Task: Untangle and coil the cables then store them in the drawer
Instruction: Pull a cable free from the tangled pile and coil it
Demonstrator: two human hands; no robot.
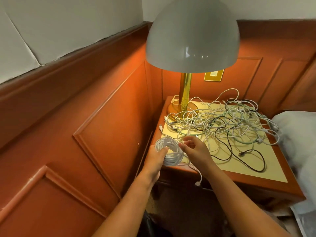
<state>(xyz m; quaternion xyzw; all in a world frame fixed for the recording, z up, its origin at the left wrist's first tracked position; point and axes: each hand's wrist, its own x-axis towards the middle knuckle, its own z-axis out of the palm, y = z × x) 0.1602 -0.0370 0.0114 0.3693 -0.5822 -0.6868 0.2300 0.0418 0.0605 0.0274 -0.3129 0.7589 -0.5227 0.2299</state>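
Currently, white coil (169, 152) gripped by left hand (156, 159), right hand (195, 150) pinching its strand

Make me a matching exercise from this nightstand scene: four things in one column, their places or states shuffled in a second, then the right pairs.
1. white coil
2. tangled cables
3. black cable
4. lamp

A. lit, at the nightstand's back left
B. heaped loose across the top
C. held in the left hand
D. trailing near the front edge

Pairs: 1-C, 2-B, 3-D, 4-A
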